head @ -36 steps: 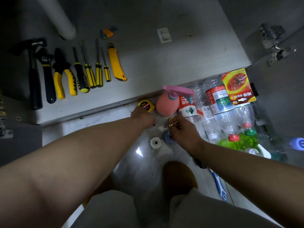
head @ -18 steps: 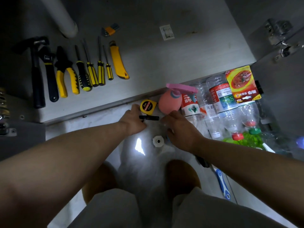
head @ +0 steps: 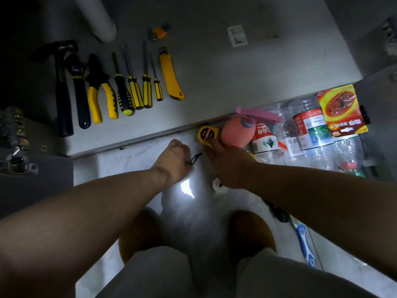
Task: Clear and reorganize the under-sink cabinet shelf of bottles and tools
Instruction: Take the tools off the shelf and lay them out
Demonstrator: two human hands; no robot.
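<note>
Right hand (head: 227, 162) has reached the round yellow tape measure (head: 207, 134), mid-frame.
Forefinger straight on it; left hand (head: 174, 160) pinches a small black item (head: 196, 158).

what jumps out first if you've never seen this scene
The neat row of black-and-yellow tools on the cabinet shelf at upper left catches the eye first. Next is the jumble of clear bottles on the floor at right, with a pink spray bottle and a red-and-yellow packet. In the middle, the right hand reaches a yellow tape measure while the left hand grips a small black loop.
</note>
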